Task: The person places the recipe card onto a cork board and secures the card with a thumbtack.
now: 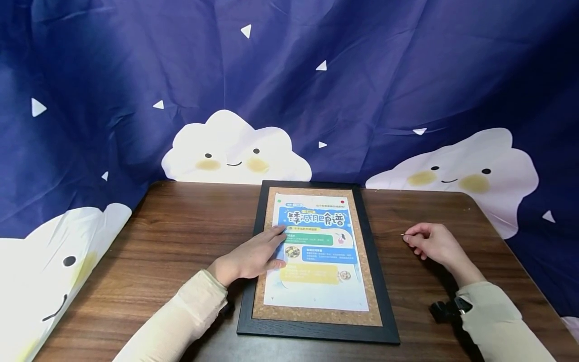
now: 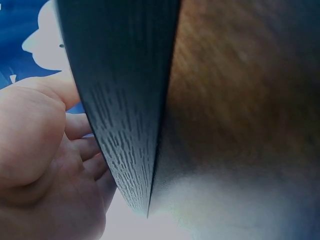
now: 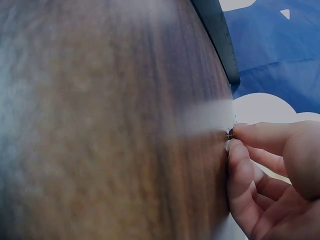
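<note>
Left hand point(image 1: 251, 256) is laid out flat-ish, fingers pretty much straight and thumb spread away from them. It reaches across the left edge of the board point(image 1: 316, 330), fingertips on the left side of the poster point(image 1: 316, 296), and it's not gripping anything.

Right hand point(image 1: 431, 245) is the pinchy one — thumb and index nearly together on a tiny pin point(image 3: 230, 134), other fingers curled in. Its head looks dark in the right wrist view, but it's too small to say much more. That hand is off to the right of the board, over bare wood; can't tell if it's touching it.

Board lies on the table, black frame around cork point(image 1: 316, 315), poster on the cork — green pin point(image 1: 279, 201) at its top left corner, red pin point(image 1: 342, 202) at top right.

Table point(image 1: 135, 276) is brown wood grain. Behind it hangs a dark blue cloth point(image 1: 280, 65) with white triangles and smiley clouds point(image 1: 235, 161). Both sleeves point(image 1: 169, 322) are cream.
</note>
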Demonstrator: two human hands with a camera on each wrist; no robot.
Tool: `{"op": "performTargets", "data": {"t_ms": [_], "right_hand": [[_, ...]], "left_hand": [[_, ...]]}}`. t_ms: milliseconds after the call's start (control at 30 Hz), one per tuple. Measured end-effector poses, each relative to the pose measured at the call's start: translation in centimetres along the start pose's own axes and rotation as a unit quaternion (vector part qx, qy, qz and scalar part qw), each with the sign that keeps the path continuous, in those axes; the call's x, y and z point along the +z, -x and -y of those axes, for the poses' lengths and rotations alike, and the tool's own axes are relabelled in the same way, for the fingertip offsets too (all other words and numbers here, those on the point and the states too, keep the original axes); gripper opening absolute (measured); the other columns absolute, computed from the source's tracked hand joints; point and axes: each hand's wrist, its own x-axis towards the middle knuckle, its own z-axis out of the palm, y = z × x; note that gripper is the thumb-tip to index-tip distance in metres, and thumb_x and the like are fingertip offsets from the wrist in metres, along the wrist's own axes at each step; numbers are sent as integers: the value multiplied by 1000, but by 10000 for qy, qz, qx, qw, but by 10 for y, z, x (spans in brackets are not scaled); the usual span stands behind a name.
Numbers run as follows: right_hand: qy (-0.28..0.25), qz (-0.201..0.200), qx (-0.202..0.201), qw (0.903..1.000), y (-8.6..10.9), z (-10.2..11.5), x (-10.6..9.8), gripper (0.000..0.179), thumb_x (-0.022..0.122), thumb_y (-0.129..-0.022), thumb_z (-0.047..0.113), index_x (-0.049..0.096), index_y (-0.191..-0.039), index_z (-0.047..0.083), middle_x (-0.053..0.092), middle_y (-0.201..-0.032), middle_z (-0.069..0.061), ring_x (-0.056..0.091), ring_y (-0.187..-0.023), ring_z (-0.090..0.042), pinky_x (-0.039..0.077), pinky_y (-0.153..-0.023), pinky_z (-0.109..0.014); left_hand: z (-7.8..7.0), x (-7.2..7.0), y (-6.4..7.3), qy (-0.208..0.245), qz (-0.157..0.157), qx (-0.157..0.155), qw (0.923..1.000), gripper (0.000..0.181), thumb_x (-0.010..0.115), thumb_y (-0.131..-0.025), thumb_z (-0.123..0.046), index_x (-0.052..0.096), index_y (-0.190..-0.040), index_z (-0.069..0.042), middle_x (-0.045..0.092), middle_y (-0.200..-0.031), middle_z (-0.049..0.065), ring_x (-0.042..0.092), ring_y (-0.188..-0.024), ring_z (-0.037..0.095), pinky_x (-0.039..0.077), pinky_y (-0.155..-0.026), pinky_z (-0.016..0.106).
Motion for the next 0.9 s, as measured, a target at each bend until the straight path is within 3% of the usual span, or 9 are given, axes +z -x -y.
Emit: {"op": "performTargets", "data": {"t_ms": [367,700,900], "right_hand": [[282,-99,-34,9995,2,3,1,21,62,-109,9,72,-110,-9,71,-84,-9,66,-67,-16,59,-55,-30],[-351,-121,-339,9987,10,7,6,19,62,-107,0,70,-113,-16,79,-92,-18,69,-66,-12,62,-59,-29],[-655,-30,-316,9973,9,9,9,23,61,-105,-1,69,-120,-17,78,-96,-19,69,-68,-13,62,-61,-30]], "left_hand": [[-1,-1,-1,52,-9,-13,10000,74,64,-110,-34,38,-162,10,24,-177,27,25,-166,43,30,-133,55],[0,0,-1,78,4,-45,10000,74,64,-110,-34,37,-163,10,23,-177,26,24,-166,42,29,-133,54],[0,0,-1,18,-10,-18,10000,75,64,-110,-35,37,-162,10,24,-177,27,25,-166,43,30,-133,55]]}}
